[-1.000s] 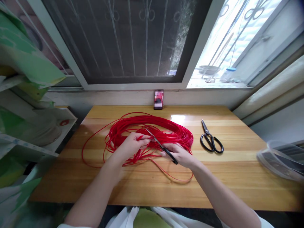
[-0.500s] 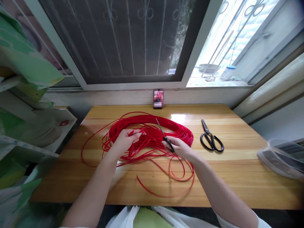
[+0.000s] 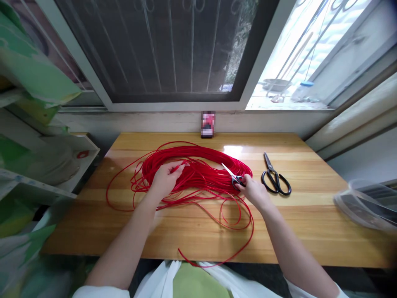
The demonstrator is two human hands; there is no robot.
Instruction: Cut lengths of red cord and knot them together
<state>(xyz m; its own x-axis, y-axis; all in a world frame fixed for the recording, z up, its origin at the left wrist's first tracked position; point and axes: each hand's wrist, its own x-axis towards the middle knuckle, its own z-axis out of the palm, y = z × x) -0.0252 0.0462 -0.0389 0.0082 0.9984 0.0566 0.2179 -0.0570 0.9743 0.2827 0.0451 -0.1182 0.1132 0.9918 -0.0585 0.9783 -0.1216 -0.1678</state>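
A large coil of thin red cord [image 3: 201,165] lies in the middle of the wooden table [image 3: 310,223]. My left hand [image 3: 166,180] rests on the coil's left part, fingers closed round a strand of it. My right hand [image 3: 252,190] is at the coil's right edge, closed on a pair of small scissors [image 3: 231,174] whose blades point up and left over the cord. A loose length of red cord [image 3: 235,225] loops toward the table's front edge and over it.
Big black-handled scissors [image 3: 274,178] lie on the table right of my right hand. A small box [image 3: 207,124] stands at the table's back edge under the window. Shelves with green and white items [image 3: 34,165] are at the left, a clear plastic container [image 3: 366,205] at the right.
My right hand moved right with the small scissors, from the coil's middle to its right edge. The left hand shifted slightly up the coil. The loose cord end slid toward the front edge.
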